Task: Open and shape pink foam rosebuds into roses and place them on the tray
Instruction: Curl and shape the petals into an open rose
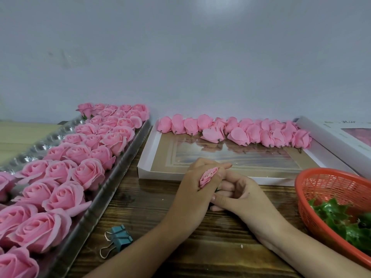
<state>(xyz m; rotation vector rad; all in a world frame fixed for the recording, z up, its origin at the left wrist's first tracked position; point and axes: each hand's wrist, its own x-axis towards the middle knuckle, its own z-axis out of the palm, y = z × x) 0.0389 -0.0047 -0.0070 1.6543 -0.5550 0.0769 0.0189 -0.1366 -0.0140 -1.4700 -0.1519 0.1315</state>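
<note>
Print on the white lid (329, 137) at far right was too blurred to read. The left hand (190, 189) clasped one half-opened pink rosebud (207, 176), petals layered, mid-table. The right hand (239, 194) curled against it; whether it held anything, I cannot tell. Some thirty opened roses (66, 167) sat in the left tray (114, 177); some twenty closed buds (236, 131) lined the far box (160, 174).

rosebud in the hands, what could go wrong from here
The rosebud is squeezed in the grip of the left hand, so its soft foam petals may crease or tear while being opened. On the tray, free wells show only along the far left edge; reaching there over the finished roses could dent or knock them.
</note>
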